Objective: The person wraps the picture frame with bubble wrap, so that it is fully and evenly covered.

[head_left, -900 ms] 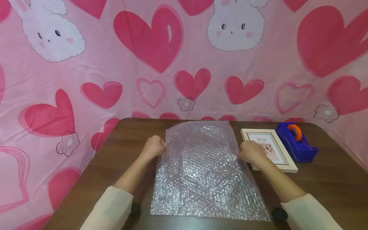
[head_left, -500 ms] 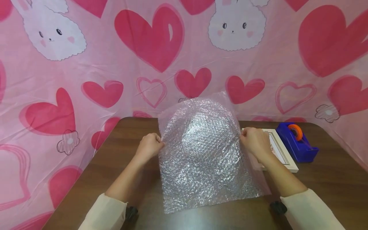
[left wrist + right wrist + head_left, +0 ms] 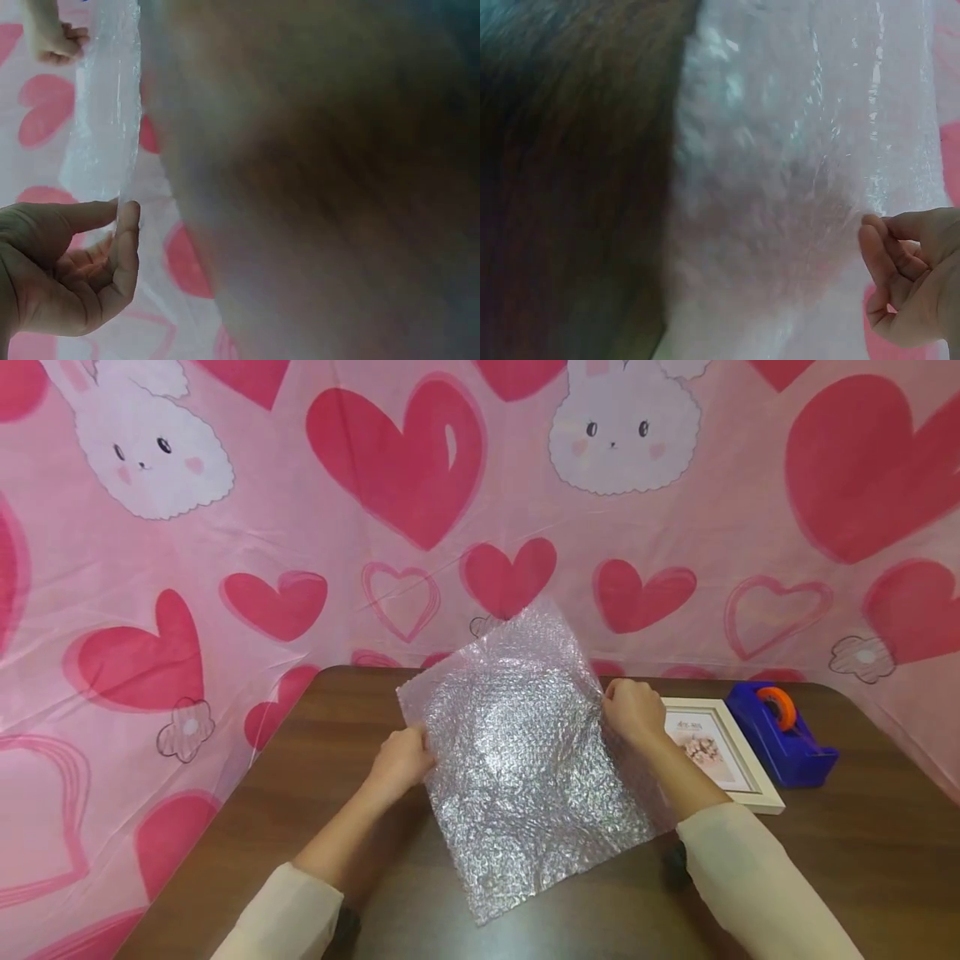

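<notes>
A sheet of clear, shiny bubble wrap (image 3: pixel 517 768) is held up tilted over the brown table, turned so its far right corner points up. My left hand (image 3: pixel 402 758) pinches its left edge; in the left wrist view the thumb and fingertips of that hand (image 3: pixel 82 274) meet on the thin film (image 3: pixel 105 135). At the opposite edge my right hand (image 3: pixel 633 712) pinches the wrap between thumb and fingers, as the right wrist view also shows of that hand (image 3: pixel 911 277). The lower edge of the wrap hangs toward me.
Right of the wrap lies a cream picture frame (image 3: pixel 750 768) with a flower print, partly hidden by my right hand and forearm. Beside it stands a blue tape dispenser (image 3: pixel 798 756) with an orange roll (image 3: pixel 777 708). The wooden table (image 3: pixel 315 752) ends at a pink heart-patterned cloth (image 3: pixel 360 510).
The bubble wrap has risen from lying on the table and turned counterclockwise, both hands keeping their pinch on its edges. My right hand has shifted left, uncovering more of the picture frame.
</notes>
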Demonstrator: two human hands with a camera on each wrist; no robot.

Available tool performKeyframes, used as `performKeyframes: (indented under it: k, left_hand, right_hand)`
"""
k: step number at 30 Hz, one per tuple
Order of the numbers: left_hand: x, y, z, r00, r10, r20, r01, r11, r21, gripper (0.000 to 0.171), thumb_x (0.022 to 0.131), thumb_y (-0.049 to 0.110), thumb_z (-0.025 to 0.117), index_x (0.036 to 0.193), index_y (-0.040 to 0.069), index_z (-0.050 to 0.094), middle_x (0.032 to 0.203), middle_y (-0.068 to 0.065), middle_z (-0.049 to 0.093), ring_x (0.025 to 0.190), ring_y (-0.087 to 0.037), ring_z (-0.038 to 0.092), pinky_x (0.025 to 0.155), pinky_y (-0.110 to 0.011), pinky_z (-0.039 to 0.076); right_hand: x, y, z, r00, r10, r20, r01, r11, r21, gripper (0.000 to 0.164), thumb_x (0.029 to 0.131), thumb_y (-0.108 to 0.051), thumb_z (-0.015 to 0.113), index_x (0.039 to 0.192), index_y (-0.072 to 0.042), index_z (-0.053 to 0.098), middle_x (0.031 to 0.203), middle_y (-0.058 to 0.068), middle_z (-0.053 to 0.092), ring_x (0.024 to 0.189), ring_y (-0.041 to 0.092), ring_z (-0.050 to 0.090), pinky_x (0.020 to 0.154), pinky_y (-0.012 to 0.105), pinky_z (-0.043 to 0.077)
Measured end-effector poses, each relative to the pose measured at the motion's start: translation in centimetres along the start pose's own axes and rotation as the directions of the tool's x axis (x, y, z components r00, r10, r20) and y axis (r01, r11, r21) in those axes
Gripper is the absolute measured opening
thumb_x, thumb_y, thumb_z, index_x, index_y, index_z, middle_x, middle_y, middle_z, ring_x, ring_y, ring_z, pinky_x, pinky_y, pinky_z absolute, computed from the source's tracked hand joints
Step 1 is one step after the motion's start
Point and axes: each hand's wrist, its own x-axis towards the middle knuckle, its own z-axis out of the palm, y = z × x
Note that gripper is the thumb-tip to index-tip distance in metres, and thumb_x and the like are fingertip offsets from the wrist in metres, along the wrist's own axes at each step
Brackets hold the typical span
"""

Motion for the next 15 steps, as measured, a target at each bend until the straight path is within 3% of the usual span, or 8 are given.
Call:
performKeyframes:
  k: [5, 8, 12, 15]
  left_hand:
    - [0.2, 0.4, -1.3, 0.994, 0.089, 0.065, -0.094, 0.993, 0.078, 0.016, 0.072, -0.001, 0.059, 0.061, 0.007, 0.050, 0.059, -0.004, 0.048, 0.056, -0.022, 0.048, 0.047, -0.035, 0.041]
    - [0.4, 0.7, -0.7, 0.987, 0.117, 0.107, -0.130, 0.984, 0.121, 0.018, 0.069, -0.003, 0.057, 0.057, 0.008, 0.049, 0.060, -0.005, 0.051, 0.058, -0.022, 0.050, 0.052, -0.039, 0.045]
    - [0.5, 0.9, -0.2, 0.983, 0.063, 0.174, -0.090, 0.984, 0.151, 0.024, 0.069, -0.005, 0.054, 0.052, 0.009, 0.044, 0.063, -0.007, 0.052, 0.058, -0.022, 0.050, 0.051, -0.038, 0.046]
    - [0.6, 1.1, 0.0, 0.975, 0.009, 0.220, -0.045, 0.986, 0.162, 0.027, 0.068, -0.002, 0.060, 0.051, 0.009, 0.044, 0.062, -0.006, 0.052, 0.056, -0.021, 0.047, 0.047, -0.035, 0.043]
  right_hand:
    - [-0.2, -1.4, -0.9, 0.996, 0.076, 0.052, -0.076, 0.997, -0.015, 0.017, 0.079, -0.007, 0.050, 0.074, -0.005, 0.066, 0.078, 0.018, 0.065, 0.073, 0.039, 0.061, 0.051, 0.045, 0.047]
    - [0.0, -1.3, -0.5, 0.995, 0.078, 0.068, -0.076, 0.996, -0.036, 0.018, 0.079, -0.006, 0.049, 0.074, -0.004, 0.067, 0.083, 0.022, 0.065, 0.078, 0.042, 0.061, 0.054, 0.049, 0.047]
    - [0.0, -1.1, -0.1, 0.992, 0.084, 0.091, -0.079, 0.995, -0.062, 0.021, 0.081, -0.005, 0.047, 0.072, -0.002, 0.066, 0.086, 0.026, 0.064, 0.077, 0.043, 0.060, 0.054, 0.049, 0.048]
    - [0.0, -1.0, 0.2, 0.990, 0.091, 0.105, -0.085, 0.995, -0.060, 0.022, 0.081, -0.005, 0.046, 0.070, -0.002, 0.065, 0.085, 0.026, 0.064, 0.075, 0.042, 0.060, 0.053, 0.048, 0.047]
